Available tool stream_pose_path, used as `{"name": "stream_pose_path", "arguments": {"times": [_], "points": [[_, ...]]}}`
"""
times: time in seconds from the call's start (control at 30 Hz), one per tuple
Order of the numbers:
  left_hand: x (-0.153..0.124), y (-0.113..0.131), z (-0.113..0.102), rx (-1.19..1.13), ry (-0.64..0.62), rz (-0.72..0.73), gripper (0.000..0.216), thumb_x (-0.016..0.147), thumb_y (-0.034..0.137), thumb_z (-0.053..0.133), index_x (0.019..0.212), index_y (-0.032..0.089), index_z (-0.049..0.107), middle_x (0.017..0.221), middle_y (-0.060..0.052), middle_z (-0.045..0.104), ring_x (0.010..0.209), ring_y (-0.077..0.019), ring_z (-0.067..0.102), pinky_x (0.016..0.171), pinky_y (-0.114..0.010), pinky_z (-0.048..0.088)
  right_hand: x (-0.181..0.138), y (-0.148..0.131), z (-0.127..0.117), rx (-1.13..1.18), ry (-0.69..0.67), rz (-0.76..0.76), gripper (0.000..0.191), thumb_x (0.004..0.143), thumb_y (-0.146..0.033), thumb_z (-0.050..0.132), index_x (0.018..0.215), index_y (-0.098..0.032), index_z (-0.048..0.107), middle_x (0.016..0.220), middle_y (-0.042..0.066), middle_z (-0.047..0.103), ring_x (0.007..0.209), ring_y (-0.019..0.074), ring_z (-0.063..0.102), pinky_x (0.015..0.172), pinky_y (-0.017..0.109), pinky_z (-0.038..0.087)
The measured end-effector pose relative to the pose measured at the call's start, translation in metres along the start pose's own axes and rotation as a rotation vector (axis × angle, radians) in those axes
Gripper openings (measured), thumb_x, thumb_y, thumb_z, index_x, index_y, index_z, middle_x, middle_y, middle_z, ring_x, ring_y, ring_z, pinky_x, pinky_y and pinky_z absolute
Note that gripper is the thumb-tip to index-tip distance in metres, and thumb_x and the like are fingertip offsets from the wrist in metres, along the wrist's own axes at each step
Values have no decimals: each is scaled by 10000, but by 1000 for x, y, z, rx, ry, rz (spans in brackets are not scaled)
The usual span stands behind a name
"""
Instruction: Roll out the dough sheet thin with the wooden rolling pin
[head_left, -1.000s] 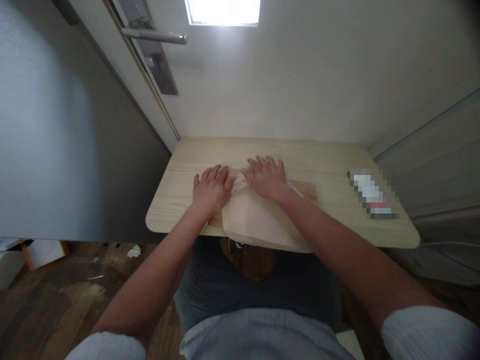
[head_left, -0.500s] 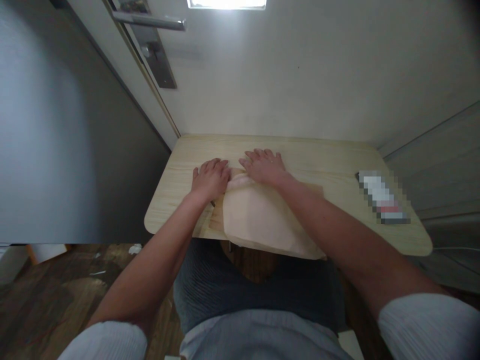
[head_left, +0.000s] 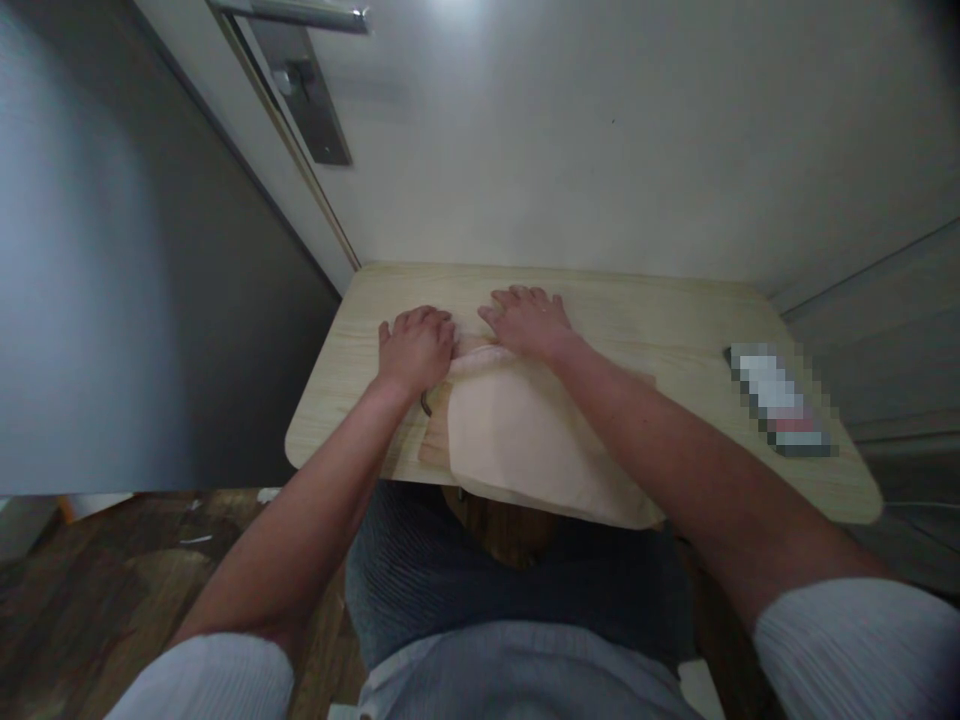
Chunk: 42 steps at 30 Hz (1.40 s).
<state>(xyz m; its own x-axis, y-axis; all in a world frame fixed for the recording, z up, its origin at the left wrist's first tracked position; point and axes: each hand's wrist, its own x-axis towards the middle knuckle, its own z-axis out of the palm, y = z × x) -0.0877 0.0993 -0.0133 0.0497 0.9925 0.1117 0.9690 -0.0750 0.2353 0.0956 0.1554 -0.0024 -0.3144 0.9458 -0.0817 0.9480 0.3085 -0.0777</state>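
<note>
A sheet of pale dough (head_left: pixel 525 440) lies over a wooden board (head_left: pixel 433 440) on a small light-wood table (head_left: pixel 660 320), its near edge hanging past the table's front. My left hand (head_left: pixel 414 346) rests on the dough's far left end with fingers curled over the rolled edge. My right hand (head_left: pixel 529 322) lies flat beside it, fingers stretched out on the same rolled far edge. Both hands press side by side.
A blurred-out flat object (head_left: pixel 780 398) lies at the table's right end. A white wall stands behind the table, with a door and its metal handle plate (head_left: pixel 304 90) at the upper left. Dark wooden floor (head_left: pixel 90 580) shows at the lower left.
Both hands have slid a little farther from me along the dough's far edge, which is rolled up slightly more. My view has tilted downward.
</note>
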Motion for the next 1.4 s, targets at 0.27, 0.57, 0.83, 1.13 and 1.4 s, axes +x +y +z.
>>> {"name": "stream_pose_path", "arguments": {"times": [0.27,0.57,0.83,1.13,1.4], "points": [[-14,14,-10,94,156,40,534,1064,411,194,1192,243,685,1290,-94,676,1267,-304,521,1185,-551,246,0,-2,3,35,68,31,534,1024,-502,312,1394,-210,565,1463,174,532,1324,389,457,1085,668,322],[-23,32,2,41,39,-38,519,1059,422,199,1324,246,609,1380,-117,629,1302,-335,503,1120,-587,336,-6,-9,4,-25,176,124,518,1023,-475,318,1324,-175,614,1389,187,581,1302,396,474,1103,720,222],[-11,24,1,7,-61,-8,528,1046,439,208,1437,278,525,1534,-97,506,1427,-326,394,1147,-642,310,1,-8,8,25,178,164,550,1008,-491,310,1299,-155,633,1372,207,601,1282,403,499,1095,736,228],[4,17,4,2,-109,16,508,1039,440,224,1395,319,566,1515,-81,523,1403,-337,427,1115,-680,336,14,-7,9,6,152,183,551,996,-491,354,1292,-121,634,1358,234,608,1265,409,518,1086,737,240],[15,13,3,19,-145,20,476,1025,419,274,1364,338,598,1493,-83,538,1375,-354,456,1084,-643,375,21,-10,6,10,142,189,559,1020,-479,324,1313,-103,617,1352,241,607,1272,403,521,1089,713,259]]}}
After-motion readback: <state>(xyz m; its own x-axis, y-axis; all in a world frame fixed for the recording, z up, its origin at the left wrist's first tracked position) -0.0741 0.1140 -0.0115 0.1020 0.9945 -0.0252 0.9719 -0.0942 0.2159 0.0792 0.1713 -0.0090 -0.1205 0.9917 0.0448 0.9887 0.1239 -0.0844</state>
